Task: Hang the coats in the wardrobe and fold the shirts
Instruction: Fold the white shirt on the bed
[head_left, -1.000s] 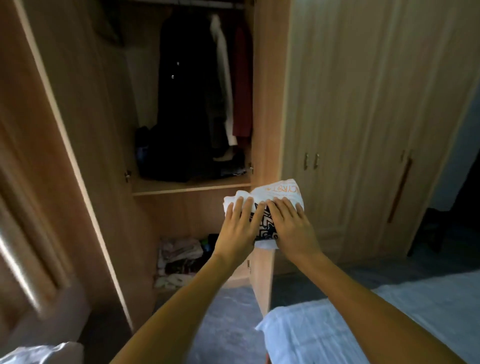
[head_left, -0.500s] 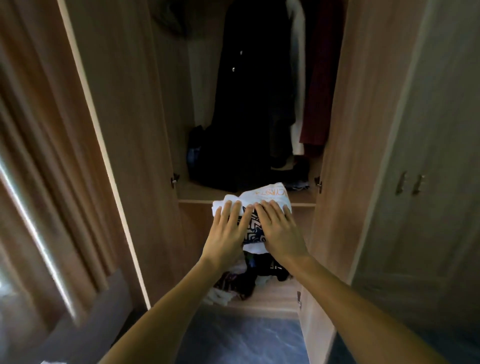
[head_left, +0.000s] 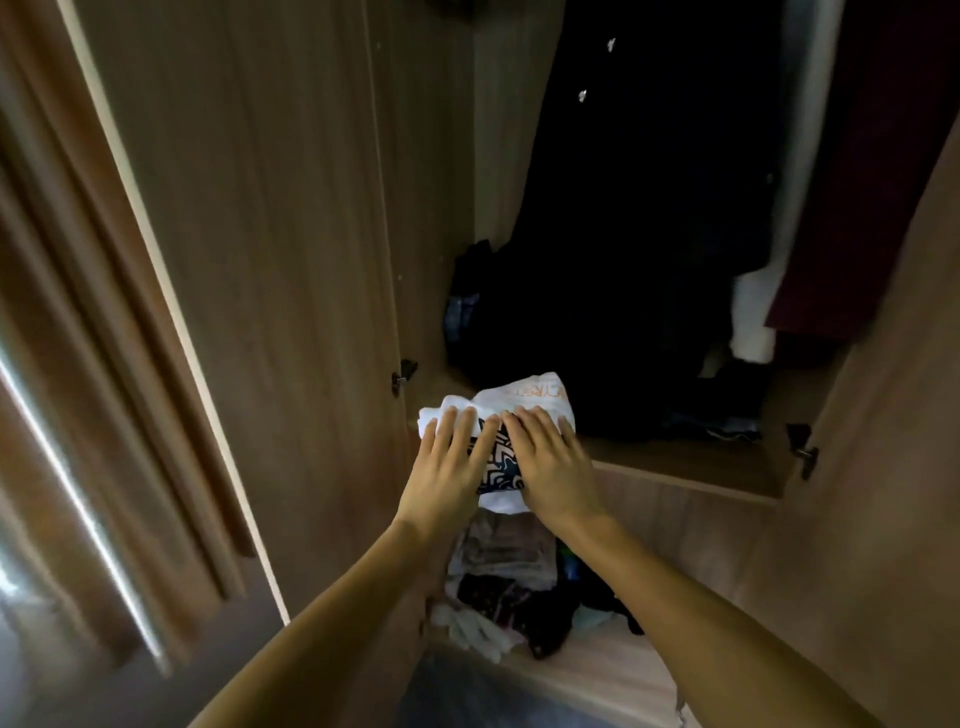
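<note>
The left grip (head_left: 447, 467) and right grip (head_left: 556, 467) lie side by side on a folded shirt (head_left: 535, 397). Each has its fingers straight and flat on top, with the thumbs out of sight beneath, so I judge each grip pinches the bundle flat. The shirt, white with a dark print and orange lettering, sits at the front lip of the wardrobe's shelf (head_left: 691, 465), at about 11 o'clock from the wrists. Its near half overhangs the lower compartment.

The step looks like stowing the folded shirt. To do it well, keep both grips level so the folds do not slide open. Push the shirt forward until its whole base is on the board, then draw the thumbs out last. The bare strip of shelf toward 3 o'clock seems the safer landing, since a dark heap (head_left: 519, 338) crowds the spot straight ahead at 12 o'clock. Letting go early would likely tip the shirt into the compartment below.

That lower compartment (head_left: 613, 670), at 6 o'clock, holds a loose pile of clothes (head_left: 504, 587), light and dark pieces mixed and unfolded. The shelf carries the dark heap and some low dark items toward 2 o'clock. Above it hang a black coat (head_left: 649, 234), a white garment (head_left: 753, 322) and a dark red garment (head_left: 872, 182) at 1 o'clock. The rail is out of view. The open door (head_left: 270, 260) stands at 10 o'clock.
</note>
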